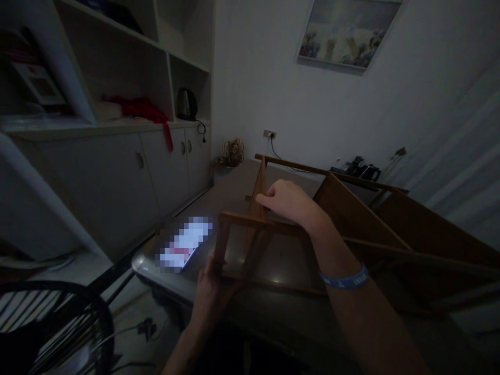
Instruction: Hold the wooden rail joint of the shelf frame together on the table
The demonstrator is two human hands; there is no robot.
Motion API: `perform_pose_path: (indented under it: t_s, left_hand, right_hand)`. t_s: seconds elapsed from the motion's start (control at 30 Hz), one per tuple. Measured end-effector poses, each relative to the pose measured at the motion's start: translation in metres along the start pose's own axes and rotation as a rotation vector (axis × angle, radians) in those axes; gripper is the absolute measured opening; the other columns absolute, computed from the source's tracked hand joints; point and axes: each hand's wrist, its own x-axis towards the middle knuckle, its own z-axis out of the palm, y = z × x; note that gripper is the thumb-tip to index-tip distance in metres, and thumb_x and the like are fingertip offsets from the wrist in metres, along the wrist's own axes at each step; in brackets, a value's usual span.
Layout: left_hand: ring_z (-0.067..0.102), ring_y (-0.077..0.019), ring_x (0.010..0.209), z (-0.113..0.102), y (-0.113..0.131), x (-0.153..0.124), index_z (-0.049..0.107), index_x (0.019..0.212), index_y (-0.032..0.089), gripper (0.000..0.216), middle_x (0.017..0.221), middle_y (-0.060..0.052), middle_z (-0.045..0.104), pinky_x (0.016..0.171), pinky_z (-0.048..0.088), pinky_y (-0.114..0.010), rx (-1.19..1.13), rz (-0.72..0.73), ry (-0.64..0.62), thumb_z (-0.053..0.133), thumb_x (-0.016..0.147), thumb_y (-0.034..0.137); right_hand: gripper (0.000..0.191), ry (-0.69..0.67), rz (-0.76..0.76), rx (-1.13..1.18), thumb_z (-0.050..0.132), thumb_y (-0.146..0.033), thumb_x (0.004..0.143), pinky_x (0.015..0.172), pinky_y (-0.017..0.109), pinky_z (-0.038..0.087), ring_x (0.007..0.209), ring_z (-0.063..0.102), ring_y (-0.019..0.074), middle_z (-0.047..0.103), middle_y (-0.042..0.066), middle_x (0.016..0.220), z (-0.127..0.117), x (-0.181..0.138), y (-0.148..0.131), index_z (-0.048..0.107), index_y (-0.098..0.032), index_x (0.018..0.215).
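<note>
A brown wooden shelf frame (363,250) lies on its side across the table (230,192), its panels standing upright between the rails. At its near left end, my left hand (213,284) is closed around the short end piece of the frame. Over the frame's end section reaches my right hand (287,200), fingers curled down at the upper edge of the leftmost panel (257,195). Whether its fingertips hold anything besides the panel is hidden. A blue wristband (346,278) circles my right wrist. A lit, pixelated phone-like screen (187,242) lies left of the frame.
A black round-backed chair (54,323) stands at lower left, with a cable plug (146,328) near it. White cabinets (117,172) line the left wall and hold a kettle (186,104) and red cloth (144,108). Dark items (357,169) sit behind the frame.
</note>
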Motion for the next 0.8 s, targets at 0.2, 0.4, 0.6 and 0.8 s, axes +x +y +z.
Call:
perform_pose_path:
  t_s: [0.2, 0.4, 0.6, 0.8]
  left_hand:
    - [0.066, -0.0283, 0.094, 0.003, 0.0, -0.006, 0.044, 0.133, 0.021, 0.082, 0.106, -0.006, 0.065, 0.084, 0.057, -0.046, -0.001, -0.013, -0.006, 0.086, 0.065, 0.039]
    - [0.063, -0.0283, 0.096, 0.004, 0.002, -0.014, 0.046, 0.132, 0.02, 0.079, 0.112, -0.009, 0.062, 0.085, 0.057, -0.045, -0.002, 0.013, 0.028, 0.086, 0.066, 0.038]
    - [0.063, -0.028, 0.097, 0.006, -0.006, -0.02, 0.042, 0.136, 0.019, 0.083, 0.112, -0.01, 0.062, 0.082, 0.057, -0.043, -0.011, 0.044, 0.019, 0.086, 0.068, 0.04]
    - [0.065, -0.0281, 0.095, 0.01, -0.011, -0.019, 0.045, 0.131, 0.02, 0.081, 0.109, -0.009, 0.063, 0.081, 0.057, -0.044, -0.004, 0.057, 0.046, 0.087, 0.065, 0.042]
  right_hand:
    - [0.04, 0.02, -0.004, 0.003, 0.056, -0.038, 0.085, 0.054, 0.029, 0.024, 0.051, 0.038, 0.0129, 0.035, -0.003, 0.049, -0.001, -0.006, -0.002, 0.046, -0.022, 0.049]
    - [0.042, 0.053, -0.032, 0.023, 0.056, -0.037, 0.084, 0.053, 0.029, 0.024, 0.049, 0.036, 0.0121, 0.032, -0.004, 0.048, -0.001, -0.012, -0.002, 0.042, -0.022, 0.047]
    - [0.046, 0.062, -0.03, 0.023, 0.057, -0.036, 0.085, 0.053, 0.03, 0.023, 0.046, 0.034, 0.0116, 0.029, -0.005, 0.046, -0.001, -0.018, -0.003, 0.039, -0.022, 0.045]
    - [0.05, 0.08, -0.044, 0.017, 0.053, -0.042, 0.095, 0.054, 0.03, 0.025, 0.047, 0.04, 0.0118, 0.04, -0.003, 0.048, -0.001, -0.022, -0.004, 0.049, -0.021, 0.05]
